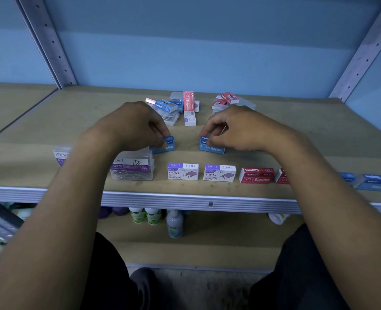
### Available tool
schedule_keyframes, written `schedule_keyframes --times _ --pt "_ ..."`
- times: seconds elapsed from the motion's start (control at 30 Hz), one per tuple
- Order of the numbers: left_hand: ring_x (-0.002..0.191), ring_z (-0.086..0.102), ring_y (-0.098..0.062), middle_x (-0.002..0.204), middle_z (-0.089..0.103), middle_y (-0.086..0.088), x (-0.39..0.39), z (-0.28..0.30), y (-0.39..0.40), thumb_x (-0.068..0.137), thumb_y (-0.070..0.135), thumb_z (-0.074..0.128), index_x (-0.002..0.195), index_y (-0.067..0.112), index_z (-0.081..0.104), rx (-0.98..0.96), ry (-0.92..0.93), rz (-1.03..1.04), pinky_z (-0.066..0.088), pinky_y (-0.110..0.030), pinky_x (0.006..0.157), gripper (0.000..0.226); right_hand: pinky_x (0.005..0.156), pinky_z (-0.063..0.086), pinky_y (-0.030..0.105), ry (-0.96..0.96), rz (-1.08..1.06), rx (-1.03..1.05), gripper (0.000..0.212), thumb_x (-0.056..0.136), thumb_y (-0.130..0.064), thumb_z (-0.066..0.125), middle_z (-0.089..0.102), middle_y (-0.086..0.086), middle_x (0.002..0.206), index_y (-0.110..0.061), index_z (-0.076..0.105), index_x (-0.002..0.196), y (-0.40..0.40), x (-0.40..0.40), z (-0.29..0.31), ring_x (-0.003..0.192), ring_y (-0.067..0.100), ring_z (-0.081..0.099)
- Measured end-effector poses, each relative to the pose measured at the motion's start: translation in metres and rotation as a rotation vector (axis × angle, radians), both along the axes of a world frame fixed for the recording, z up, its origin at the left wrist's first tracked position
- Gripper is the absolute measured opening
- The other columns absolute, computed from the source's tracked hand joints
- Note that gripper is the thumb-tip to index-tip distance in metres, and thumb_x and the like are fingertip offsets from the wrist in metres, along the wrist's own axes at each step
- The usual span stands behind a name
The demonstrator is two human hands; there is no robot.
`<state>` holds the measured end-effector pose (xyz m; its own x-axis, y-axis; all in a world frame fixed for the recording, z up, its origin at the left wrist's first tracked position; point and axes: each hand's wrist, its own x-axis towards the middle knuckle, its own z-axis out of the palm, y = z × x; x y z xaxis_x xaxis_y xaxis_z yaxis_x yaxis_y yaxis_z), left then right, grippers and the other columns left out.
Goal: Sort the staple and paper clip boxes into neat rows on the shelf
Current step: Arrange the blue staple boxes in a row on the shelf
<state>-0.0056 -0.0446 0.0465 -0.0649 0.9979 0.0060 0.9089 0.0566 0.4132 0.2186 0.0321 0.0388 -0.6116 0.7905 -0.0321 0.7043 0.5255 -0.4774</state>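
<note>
Each hand pinches one blue staple box: left hand (pixel 135 126) on one box (pixel 166 146), right hand (pixel 236 128) on another (pixel 211 147). They look bound for the front row (pixel 220 173) at six o'clock, probably its blue end (pixel 376 181) towards four.

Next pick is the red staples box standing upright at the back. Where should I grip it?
Pinch the upright red staples box near its top across the narrow sides, coming from above. It stands taller than the blue box and white box crowding its base, so only the top is free.
</note>
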Motion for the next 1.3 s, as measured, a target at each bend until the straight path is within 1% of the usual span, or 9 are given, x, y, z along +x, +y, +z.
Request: schedule_keyframes --times 0.17,0.27,0.37,0.5,0.63,0.73,0.87,1.0,1.3 --pt "0.076 0.056 0.004 0.092 0.072 0.008 0.015 -0.004 0.007 0.08 0.021 0.08 0.094 0.028 0.078 0.028 -0.024 -0.037 0.036 -0.01 0.057 0.016 0.073 0.055 0.018 0.03 -0.031 0.017 0.02 0.088 -0.016 0.072 0.076 -0.011 0.087 -0.029 0.079 0.1 0.001 0.002 0.002 0.07 -0.006 0.065" --pt "0.08 0.06 0.002 0.091 0.073 0.01 0.024 -0.005 0.009 0.078 0.023 0.081 0.092 0.029 0.078 0.077 -0.066 -0.069 0.038 -0.008 0.061 0.015 0.079 0.057 0.023 0.032 -0.045 0.037 0.021 0.086 -0.014 0.072 0.077 -0.01 0.088 -0.029 0.079 0.1 -0.001 0.01 0.005 0.08 0.002 0.069" --pt "0.078 0.062 0.002 0.089 0.073 0.011 0.037 -0.004 0.012 0.076 0.025 0.082 0.091 0.029 0.079 0.112 -0.108 -0.095 0.04 -0.01 0.063 0.016 0.08 0.056 0.021 0.032 -0.062 0.042 0.023 0.085 -0.013 0.073 0.077 -0.011 0.09 -0.028 0.079 0.1 -0.001 0.021 0.007 0.085 0.002 0.07" --pt "0.079 0.062 0.001 0.087 0.073 0.011 0.057 -0.003 0.018 0.076 0.025 0.082 0.092 0.028 0.079 0.165 -0.13 -0.13 0.036 -0.004 0.056 0.017 0.083 0.056 0.018 0.046 -0.087 0.078 0.022 0.083 -0.012 0.076 0.078 -0.011 0.088 -0.029 0.079 0.097 0.0 0.043 0.009 0.084 0.0 0.071" --pt "0.064 0.058 0.014 0.084 0.073 0.012 0.084 -0.003 0.026 0.076 0.024 0.082 0.096 0.026 0.079 0.237 -0.174 -0.201 0.034 0.003 0.055 0.02 0.088 0.057 0.026 0.079 -0.118 0.1 0.024 0.082 -0.011 0.078 0.078 -0.009 0.091 -0.027 0.081 0.1 -0.004 0.071 0.016 0.086 0.004 0.072" --pt "0.063 0.055 0.019 0.083 0.073 0.013 0.107 -0.002 0.033 0.077 0.023 0.081 0.096 0.026 0.079 0.307 -0.18 -0.252 0.034 0.004 0.058 0.02 0.087 0.057 0.025 0.092 -0.158 0.122 0.024 0.083 -0.013 0.078 0.077 -0.013 0.091 -0.029 0.081 0.1 -0.01 0.093 0.021 0.086 0.001 0.071" --pt "0.064 0.055 0.019 0.085 0.072 0.013 0.134 -0.003 0.039 0.078 0.023 0.08 0.098 0.026 0.079 0.343 -0.196 -0.304 0.035 0.004 0.06 0.02 0.079 0.054 0.011 0.074 -0.215 0.159 0.023 0.084 -0.016 0.077 0.077 -0.015 0.092 -0.031 0.081 0.101 -0.016 0.125 0.027 0.085 -0.005 0.069" --pt "0.067 0.059 0.01 0.087 0.073 0.013 0.157 -0.005 0.046 0.078 0.024 0.079 0.099 0.026 0.079 0.343 -0.219 -0.327 0.037 0.001 0.059 0.02 0.083 0.057 0.019 0.096 -0.275 0.15 0.022 0.083 -0.015 0.079 0.078 -0.013 0.09 -0.029 0.082 0.1 -0.019 0.153 0.026 0.084 -0.002 0.071" --pt "0.065 0.061 0.01 0.085 0.074 0.009 0.21 -0.01 0.058 0.076 0.021 0.082 0.097 0.022 0.079 0.327 -0.306 -0.416 0.041 0.0 0.058 0.022 0.074 0.058 0.014 0.127 -0.414 0.106 0.021 0.082 -0.014 0.081 0.079 -0.01 0.085 -0.03 0.082 0.095 -0.024 0.205 0.024 0.075 0.006 0.073"
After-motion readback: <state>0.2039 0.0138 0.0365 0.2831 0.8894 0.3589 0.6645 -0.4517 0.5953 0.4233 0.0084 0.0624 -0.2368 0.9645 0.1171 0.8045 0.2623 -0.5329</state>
